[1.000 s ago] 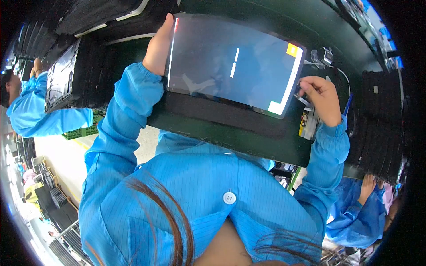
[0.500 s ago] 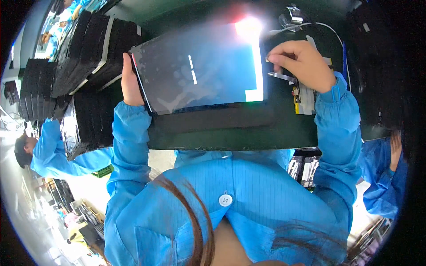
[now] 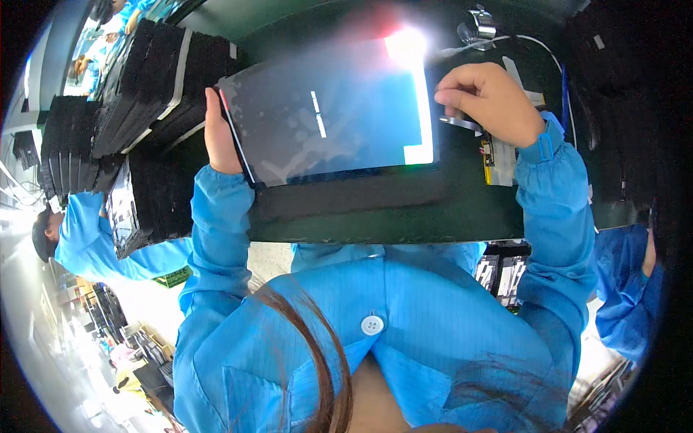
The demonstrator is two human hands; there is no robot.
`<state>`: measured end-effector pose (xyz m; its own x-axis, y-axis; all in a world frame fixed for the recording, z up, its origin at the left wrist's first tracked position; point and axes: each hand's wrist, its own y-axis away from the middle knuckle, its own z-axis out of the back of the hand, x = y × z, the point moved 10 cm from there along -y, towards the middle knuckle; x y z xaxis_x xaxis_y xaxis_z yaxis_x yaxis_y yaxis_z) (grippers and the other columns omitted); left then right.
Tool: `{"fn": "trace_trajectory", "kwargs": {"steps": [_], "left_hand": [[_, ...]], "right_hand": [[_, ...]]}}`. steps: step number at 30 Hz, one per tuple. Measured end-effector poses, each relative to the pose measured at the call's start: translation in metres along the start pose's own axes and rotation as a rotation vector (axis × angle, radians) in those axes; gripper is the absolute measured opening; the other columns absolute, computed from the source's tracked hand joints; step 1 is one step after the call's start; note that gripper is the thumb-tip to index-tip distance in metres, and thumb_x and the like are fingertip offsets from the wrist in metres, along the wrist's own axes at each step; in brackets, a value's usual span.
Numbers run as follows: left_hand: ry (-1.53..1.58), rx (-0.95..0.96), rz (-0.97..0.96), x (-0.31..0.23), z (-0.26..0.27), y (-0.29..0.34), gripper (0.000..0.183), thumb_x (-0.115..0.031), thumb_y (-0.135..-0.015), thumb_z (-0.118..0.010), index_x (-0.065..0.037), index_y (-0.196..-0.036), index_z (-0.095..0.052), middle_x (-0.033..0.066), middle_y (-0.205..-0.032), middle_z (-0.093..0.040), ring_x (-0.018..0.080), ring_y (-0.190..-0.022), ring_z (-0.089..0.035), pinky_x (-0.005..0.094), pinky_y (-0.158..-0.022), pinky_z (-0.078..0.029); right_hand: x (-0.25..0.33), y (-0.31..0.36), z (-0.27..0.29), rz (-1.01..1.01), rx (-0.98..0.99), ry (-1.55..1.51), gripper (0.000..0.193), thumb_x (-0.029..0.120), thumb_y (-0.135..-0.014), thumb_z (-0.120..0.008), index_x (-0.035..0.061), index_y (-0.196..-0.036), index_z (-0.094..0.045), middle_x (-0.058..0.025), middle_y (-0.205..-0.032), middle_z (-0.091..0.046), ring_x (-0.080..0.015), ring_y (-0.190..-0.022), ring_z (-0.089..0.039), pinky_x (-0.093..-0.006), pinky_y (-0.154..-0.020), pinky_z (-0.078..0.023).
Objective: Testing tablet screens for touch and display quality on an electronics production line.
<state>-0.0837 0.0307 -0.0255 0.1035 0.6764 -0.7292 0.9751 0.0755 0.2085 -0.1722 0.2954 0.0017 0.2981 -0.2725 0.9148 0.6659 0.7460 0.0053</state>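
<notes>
A large dark tablet-like screen panel (image 3: pixel 281 119) stands tilted in front of me, with a smeared surface and a short broken white bar in the middle. A bright white glare and a lit strip run down its right side. At its left edge, my left hand (image 3: pixel 221 137) grips the side, thumb up along the rim and fingers hidden behind. My right hand (image 3: pixel 491 101) is closed in a pinch just off the panel's right edge; what sits between the fingertips is too small to make out. Below those fingers a slim silvery metal strip (image 3: pixel 460 125) sticks out.
A yellow-edged battery-like part (image 3: pixel 498 164) lies below my right wrist. Behind are a clear-and-silver round object (image 3: pixel 478 27) and a white cable (image 3: pixel 530 42). Stacked black foam trays (image 3: pixel 137 94) crowd the left side. Blue-sleeved co-workers (image 3: pixel 94 231) are at both sides.
The whole view has shifted slightly, so everything sits a little further right. My left hand still grips the panel, and my right hand keeps its pinch beside the edge.
</notes>
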Motion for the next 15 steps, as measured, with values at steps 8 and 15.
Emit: {"fn": "trace_trajectory", "kwargs": {"steps": [8,15], "left_hand": [[-0.102,-0.226,-0.099,-0.006,0.035,-0.009,0.057,-0.052,-0.090,-0.034,-0.004,-0.117,-0.048,0.0124,-0.112,-0.055,0.0232,-0.096,-0.055,0.0347,-0.083,-0.046],[-0.243,-0.250,-0.093,-0.011,0.044,-0.005,0.050,-0.049,-0.089,-0.040,-0.005,-0.106,-0.056,0.0086,-0.097,-0.062,0.0182,-0.083,-0.059,0.0304,-0.076,-0.047]], "right_hand": [[-0.014,0.088,0.135,0.024,-0.549,0.942,0.022,0.012,-0.088,-0.050,0.0044,-0.106,-0.060,-0.0109,-0.113,-0.057,-0.0231,-0.108,-0.052,-0.0317,-0.093,-0.039],[-0.080,0.139,0.163,0.000,-0.527,1.287,0.033,0.012,-0.092,-0.041,0.0004,-0.123,-0.046,-0.0152,-0.127,-0.046,-0.0300,-0.120,-0.041,-0.0359,-0.100,-0.032]]}}
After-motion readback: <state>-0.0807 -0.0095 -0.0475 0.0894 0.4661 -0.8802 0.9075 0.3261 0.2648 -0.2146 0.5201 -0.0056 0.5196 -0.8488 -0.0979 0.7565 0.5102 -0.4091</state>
